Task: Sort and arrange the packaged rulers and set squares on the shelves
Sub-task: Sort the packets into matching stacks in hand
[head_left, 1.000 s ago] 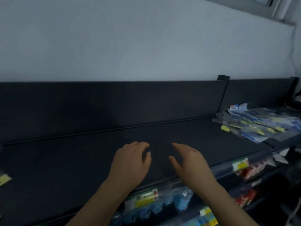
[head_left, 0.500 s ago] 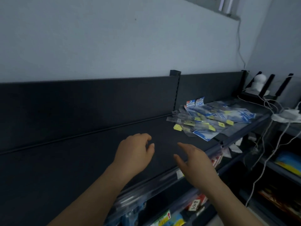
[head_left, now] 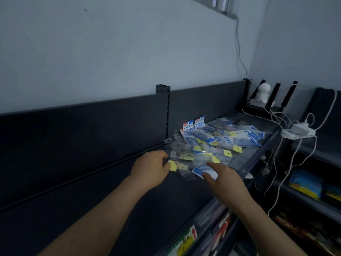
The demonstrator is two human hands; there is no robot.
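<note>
A: Where was the pile of packets (head_left: 217, 143) relative to the hands?

B: On the top shelf (head_left: 92, 191), ahead and to the right of both. The left hand (head_left: 151, 169) was at the pile's near-left edge, just beside the clear packets (head_left: 181, 154). The right hand (head_left: 225, 180) was at the near edge, over a blue-and-white packet (head_left: 203, 170).

A: Fingers?

B: Right: extended and spread, holding nothing. Left: curled at a yellow tag (head_left: 173, 166); I could not tell whether they pinched it.

A: Long axis?

B: Mixed. The blue-and-white packets ran mostly along the shelf and the clear ones fanned across them. Judgement: the left hand was nearer the clear ones and the right nearer the blue ones.

A: Any legible writing?

B: None. The blue header cards (head_left: 193, 124) showed a round logo and some characters, too blurred to read. The lower price label (head_left: 186, 239) showed a red arrow.
</note>
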